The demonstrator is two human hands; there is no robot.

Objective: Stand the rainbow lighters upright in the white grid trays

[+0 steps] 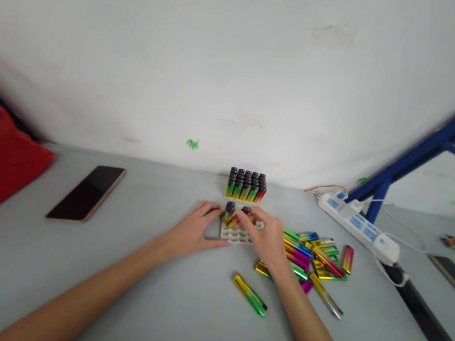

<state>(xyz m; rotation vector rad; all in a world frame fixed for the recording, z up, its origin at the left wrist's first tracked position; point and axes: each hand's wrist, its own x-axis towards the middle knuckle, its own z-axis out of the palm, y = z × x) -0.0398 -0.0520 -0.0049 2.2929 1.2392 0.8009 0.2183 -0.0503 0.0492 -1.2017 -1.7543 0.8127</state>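
Centrally in frame, the right hand (268,236) pinches a lighter (233,221), its long axis leaning upper-right over the tray (237,237), whose left edge the spread left hand (188,235) flanks.

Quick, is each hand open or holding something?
Left hand: open, at the left edge of the white tray.
Right hand: closed, holding a lighter.

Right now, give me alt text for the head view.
The right hand holds a tilted lighter at a pale perforated tray, the left hand at the tray's left edge. Upright lighters stand behind, loose lighters lie right, a phone left.
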